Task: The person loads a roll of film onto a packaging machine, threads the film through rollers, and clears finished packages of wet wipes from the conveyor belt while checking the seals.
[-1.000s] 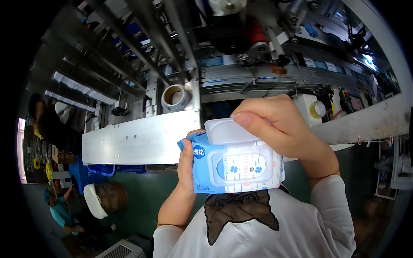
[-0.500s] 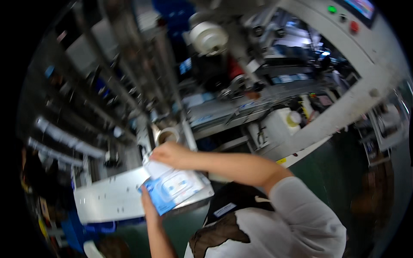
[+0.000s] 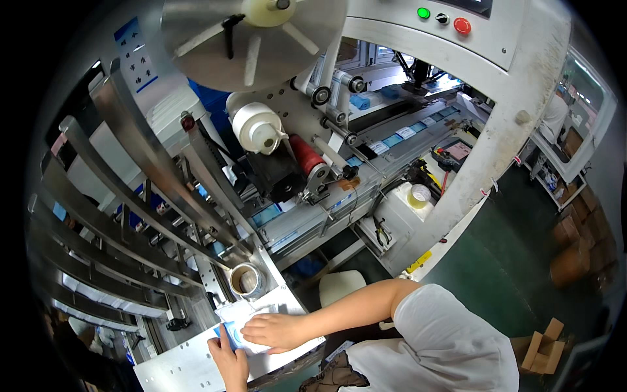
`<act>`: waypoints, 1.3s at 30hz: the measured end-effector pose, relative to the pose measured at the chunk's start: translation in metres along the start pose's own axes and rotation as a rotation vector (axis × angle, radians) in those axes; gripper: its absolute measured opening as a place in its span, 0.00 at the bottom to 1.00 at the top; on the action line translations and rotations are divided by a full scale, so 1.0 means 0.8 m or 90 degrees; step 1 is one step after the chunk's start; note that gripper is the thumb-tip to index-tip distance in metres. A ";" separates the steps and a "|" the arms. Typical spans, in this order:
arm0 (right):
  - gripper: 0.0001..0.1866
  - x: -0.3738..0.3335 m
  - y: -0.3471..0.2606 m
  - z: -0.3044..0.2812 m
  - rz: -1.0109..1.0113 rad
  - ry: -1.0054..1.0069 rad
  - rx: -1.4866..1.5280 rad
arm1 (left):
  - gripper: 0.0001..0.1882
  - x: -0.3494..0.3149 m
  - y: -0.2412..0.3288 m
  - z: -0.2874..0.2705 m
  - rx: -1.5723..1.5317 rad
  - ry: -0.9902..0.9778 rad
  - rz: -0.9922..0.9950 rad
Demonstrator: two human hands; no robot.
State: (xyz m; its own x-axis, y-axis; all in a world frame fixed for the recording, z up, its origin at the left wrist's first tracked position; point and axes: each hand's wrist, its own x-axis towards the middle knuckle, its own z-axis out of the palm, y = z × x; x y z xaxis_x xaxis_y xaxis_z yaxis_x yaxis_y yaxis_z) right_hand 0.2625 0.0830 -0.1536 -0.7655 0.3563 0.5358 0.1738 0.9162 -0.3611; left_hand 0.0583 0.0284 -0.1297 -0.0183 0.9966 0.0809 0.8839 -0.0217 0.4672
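Note:
A blue-and-white soft packet (image 3: 236, 313), like a wipes pack, lies on the perforated metal plate (image 3: 176, 369) in front of me. My right hand (image 3: 275, 332) rests flat across it, fingers stretched out, covering most of its print. At the packet's left edge is my left hand (image 3: 228, 358); its index finger is extended against the blue part, with the thumb apart. Just beyond the packet stands a round, open-topped tub or roll core (image 3: 247, 281) with a brownish inside.
Tall curved metal guide bars (image 3: 150, 157) rise at the left. Ahead, a machine has a large metal disc (image 3: 251, 46), a red roller (image 3: 305, 155) and a conveyor (image 3: 392, 140) carrying packets. Pliers (image 3: 382, 232) lie on a shelf; an open carton (image 3: 543, 349) sits at the right.
My right hand has gone from closed fingers at the packet's far edge to lying flat on it. The packet, earlier tilted in my left hand, now lies on the plate. The view has shifted.

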 end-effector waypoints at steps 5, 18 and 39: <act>0.29 -0.003 0.007 0.016 -0.004 -0.035 -0.040 | 0.33 -0.006 0.023 -0.005 0.043 0.017 0.051; 0.10 -0.009 0.009 0.028 -0.040 0.149 -0.046 | 0.19 0.001 0.030 0.002 -0.115 0.002 -0.057; 0.10 -0.001 -0.028 0.041 0.168 0.185 0.222 | 0.24 -0.026 0.058 -0.002 -0.231 0.180 0.149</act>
State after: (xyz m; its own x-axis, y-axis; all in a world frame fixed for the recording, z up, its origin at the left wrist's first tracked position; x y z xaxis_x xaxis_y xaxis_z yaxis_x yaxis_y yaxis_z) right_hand 0.2392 0.0563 -0.1714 -0.5115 0.6487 0.5635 0.0830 0.6900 -0.7190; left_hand 0.0991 0.0068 -0.1081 -0.0088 0.9023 0.4311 0.6613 -0.3181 0.6793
